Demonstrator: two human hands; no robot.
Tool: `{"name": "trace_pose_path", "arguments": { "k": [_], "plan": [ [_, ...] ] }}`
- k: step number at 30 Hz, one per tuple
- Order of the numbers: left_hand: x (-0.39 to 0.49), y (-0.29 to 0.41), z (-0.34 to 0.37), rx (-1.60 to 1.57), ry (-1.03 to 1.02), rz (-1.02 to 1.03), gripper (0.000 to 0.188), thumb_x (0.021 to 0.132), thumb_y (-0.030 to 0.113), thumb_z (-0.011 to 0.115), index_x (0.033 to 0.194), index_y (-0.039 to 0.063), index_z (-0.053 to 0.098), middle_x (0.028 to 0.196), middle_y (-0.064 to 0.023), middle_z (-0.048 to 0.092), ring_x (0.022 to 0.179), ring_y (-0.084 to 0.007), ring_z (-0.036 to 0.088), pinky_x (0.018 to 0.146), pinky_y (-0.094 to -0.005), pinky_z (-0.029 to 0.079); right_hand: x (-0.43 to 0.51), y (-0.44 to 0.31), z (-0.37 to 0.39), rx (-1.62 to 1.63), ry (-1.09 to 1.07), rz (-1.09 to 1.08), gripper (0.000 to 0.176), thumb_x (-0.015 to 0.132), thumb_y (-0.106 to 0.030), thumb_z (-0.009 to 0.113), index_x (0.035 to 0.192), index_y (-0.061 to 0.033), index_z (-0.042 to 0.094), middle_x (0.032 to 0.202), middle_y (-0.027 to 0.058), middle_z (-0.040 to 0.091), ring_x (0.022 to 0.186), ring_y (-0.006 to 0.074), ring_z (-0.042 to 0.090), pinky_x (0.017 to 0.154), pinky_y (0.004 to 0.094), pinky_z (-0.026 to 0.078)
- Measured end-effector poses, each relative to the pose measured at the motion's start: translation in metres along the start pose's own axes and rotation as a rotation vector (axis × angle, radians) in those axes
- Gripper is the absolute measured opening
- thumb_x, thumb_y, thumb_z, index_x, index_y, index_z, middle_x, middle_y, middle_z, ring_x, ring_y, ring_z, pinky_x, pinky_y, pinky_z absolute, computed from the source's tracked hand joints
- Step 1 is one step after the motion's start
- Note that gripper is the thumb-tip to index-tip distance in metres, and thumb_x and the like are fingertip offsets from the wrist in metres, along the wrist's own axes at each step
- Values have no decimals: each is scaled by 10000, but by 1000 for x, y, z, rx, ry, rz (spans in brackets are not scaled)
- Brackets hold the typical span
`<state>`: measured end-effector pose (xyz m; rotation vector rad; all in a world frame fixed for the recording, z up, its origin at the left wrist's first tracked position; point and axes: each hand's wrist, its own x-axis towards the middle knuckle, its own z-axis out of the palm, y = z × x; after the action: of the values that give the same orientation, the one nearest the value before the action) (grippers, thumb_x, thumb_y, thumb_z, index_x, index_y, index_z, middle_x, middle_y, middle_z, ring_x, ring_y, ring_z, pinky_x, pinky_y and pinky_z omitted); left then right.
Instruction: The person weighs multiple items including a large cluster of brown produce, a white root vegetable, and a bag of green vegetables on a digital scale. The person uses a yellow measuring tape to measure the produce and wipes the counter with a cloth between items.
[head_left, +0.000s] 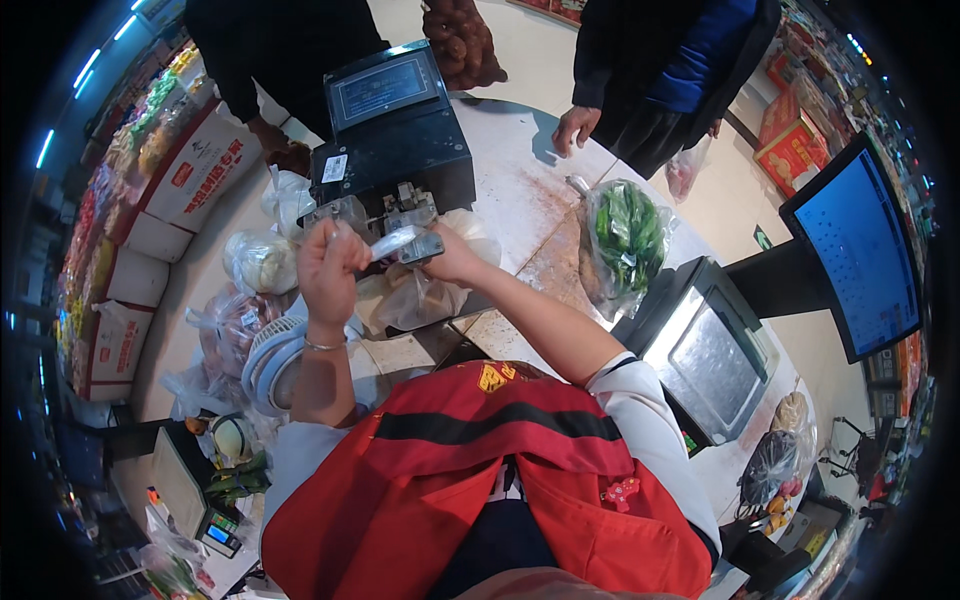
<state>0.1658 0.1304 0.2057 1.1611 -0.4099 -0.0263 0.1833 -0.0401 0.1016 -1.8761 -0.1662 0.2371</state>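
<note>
My left hand (330, 255) is closed in a fist around the gathered end of a clear plastic bag (394, 241). The stretched plastic runs from this fist towards a small metal plate (422, 247). Against the plate's far side rests my right hand (454, 255), its fingers mostly hidden, so its grip cannot be told. Both hands are at the front of a black bag-sealing machine (397, 154), close to its metal mechanism (409, 206). Just below them lies a filled translucent plastic bag (424, 300), its contents unclear.
Bagged green vegetables (628, 232) lie right of the sealer, before a weighing scale (712, 352) and a monitor (859, 244). Bagged produce (261, 261) and a pale blue fan (279, 364) stand left. Across the counter (510, 142) are two people, one hand (576, 129) at its edge.
</note>
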Motion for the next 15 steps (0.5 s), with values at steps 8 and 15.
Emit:
{"name": "trace_pose_path", "arguments": {
  "k": [8, 15],
  "plan": [
    [-1, -3, 2, -88, -98, 122, 274, 992, 77, 473, 744, 93, 358, 663, 5, 349, 577, -91, 316, 596, -275, 342, -15, 30, -16, -123, -286, -352, 414, 908, -337, 588, 1194, -39, 620, 1046, 185, 684, 999, 290, 645, 898, 392, 477],
    [20, 10, 18, 16, -131, 123, 262, 988, 82, 469, 749, 95, 364, 678, -11, 387, 594, -107, 366, 641, -294, 368, -34, 24, -36, -60, -201, 35, 386, 929, -323, 518, 1062, 2, 679, 1076, 197, 673, 1016, 286, 629, 902, 367, 462]
  ]
}}
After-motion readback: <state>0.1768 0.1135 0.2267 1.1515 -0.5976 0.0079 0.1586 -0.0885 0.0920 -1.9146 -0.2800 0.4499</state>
